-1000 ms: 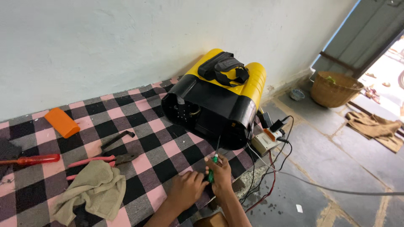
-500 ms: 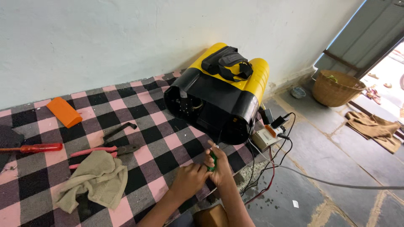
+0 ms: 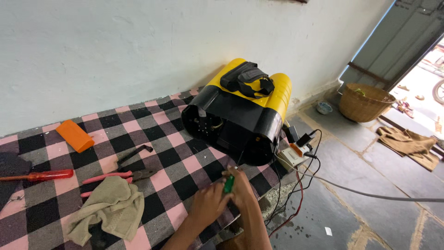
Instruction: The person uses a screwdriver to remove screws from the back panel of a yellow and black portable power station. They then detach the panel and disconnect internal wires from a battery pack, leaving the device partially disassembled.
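Head view, looking down: a counter [image 3: 152,153] draped in a pink-and-black checked cloth stands against a pale wall. At its near edge the person's two hands meet. The left hand [image 3: 209,203] and right hand [image 3: 242,192] press together around a small green-handled screwdriver [image 3: 229,184], fingers closed on it from both sides, its handle poking up between them. The tip is hidden, so where it points is unclear.

The screwdriver looks light, rigid and slim. Its plastic handle is probably smooth and could slip, so the thick middle of the handle seems the surest place to grip it.

Just beyond the hands lies a large yellow-and-black machine housing [image 3: 240,115] on its side, black straps on top. It looks bulky and stiff.

To the left, well apart from the hands, lie a crumpled beige rag [image 3: 108,208], pink-handled pliers [image 3: 120,176], a red-handled screwdriver [image 3: 39,175], an orange block [image 3: 75,135] and a dark bent tool [image 3: 134,153].

On the right, off the counter's edge, sits a white socket board [image 3: 292,156] with wires trailing to the stone floor. A woven basket [image 3: 366,102] stands near the doorway.
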